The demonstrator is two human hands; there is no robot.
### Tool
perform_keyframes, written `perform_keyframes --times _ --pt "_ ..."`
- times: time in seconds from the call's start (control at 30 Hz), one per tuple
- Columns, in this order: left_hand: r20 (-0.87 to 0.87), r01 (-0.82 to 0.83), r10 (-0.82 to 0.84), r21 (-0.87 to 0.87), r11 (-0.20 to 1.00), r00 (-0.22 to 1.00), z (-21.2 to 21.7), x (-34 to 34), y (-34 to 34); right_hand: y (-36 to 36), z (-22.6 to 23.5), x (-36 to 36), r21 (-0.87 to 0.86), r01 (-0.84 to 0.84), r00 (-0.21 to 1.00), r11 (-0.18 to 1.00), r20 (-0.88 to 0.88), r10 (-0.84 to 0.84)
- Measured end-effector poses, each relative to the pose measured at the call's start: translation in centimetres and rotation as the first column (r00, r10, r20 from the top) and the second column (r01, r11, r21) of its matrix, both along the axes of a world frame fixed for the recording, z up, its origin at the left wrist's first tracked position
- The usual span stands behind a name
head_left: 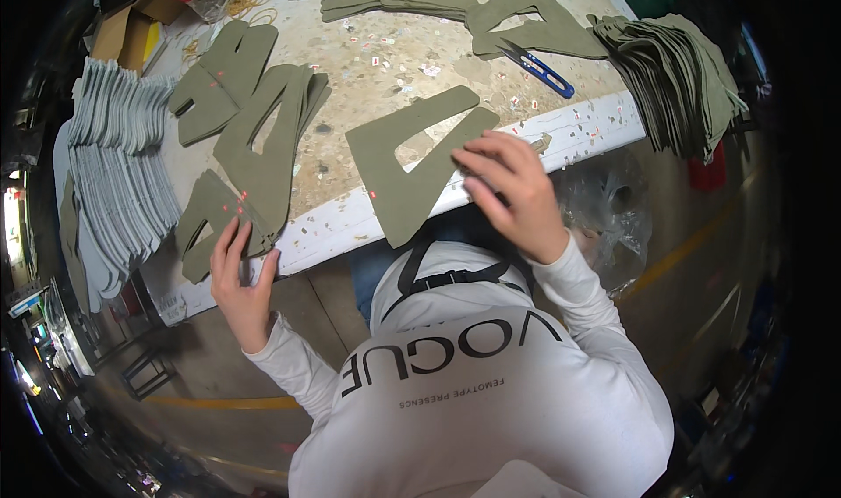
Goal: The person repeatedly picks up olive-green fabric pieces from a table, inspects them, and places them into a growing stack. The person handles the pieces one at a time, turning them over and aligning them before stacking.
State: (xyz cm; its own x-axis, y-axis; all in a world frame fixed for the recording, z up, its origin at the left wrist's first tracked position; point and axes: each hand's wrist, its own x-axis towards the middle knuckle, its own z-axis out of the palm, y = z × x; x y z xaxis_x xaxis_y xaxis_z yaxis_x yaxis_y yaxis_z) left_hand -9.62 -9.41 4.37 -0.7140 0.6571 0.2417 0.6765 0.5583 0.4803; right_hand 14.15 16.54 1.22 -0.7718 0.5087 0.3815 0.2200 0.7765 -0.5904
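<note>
A flat olive fabric piece (pixel 390 169) with a V-shaped opening lies at the table's front edge, its lower corner reaching over the edge. My right hand (pixel 521 196) is at its right arm, fingertips over or against the edge, thumb spread away from the fingers. To the left, more olive pieces (pixel 276 161) of the same kind overlap in a loose pile. My left hand (pixel 241 279) rests with spread fingers on the nearest olive pieces (pixel 210 213) of that pile. Whether any single ply is pinched there does not show. Small red-marked stickers dot several pieces.
Blue-handled thread snips (pixel 545 70) lie at the back right, beside another olive piece (pixel 517 29). A thick olive stack (pixel 670 86) hangs over the right edge. Grey stacked pieces (pixel 118 174) stand at the left. Small scraps litter the tabletop (pixel 350 77). A clear plastic bag (pixel 613 218) hangs below.
</note>
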Motion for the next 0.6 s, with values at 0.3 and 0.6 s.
perform_keyframes --times 0.3,0.6 --pt "0.072 0.019 -0.024 0.061 0.998 0.997 -0.8 -1.4 -1.8 -1.4 0.0 -0.1 0.053 0.015 0.994 0.999 0.109 -0.021" --pt "0.318 -0.336 0.242 0.288 0.897 0.917 -2.0 -3.9 -2.5 0.5 0.3 1.0 0.064 0.054 0.997 0.996 -0.061 -0.050"
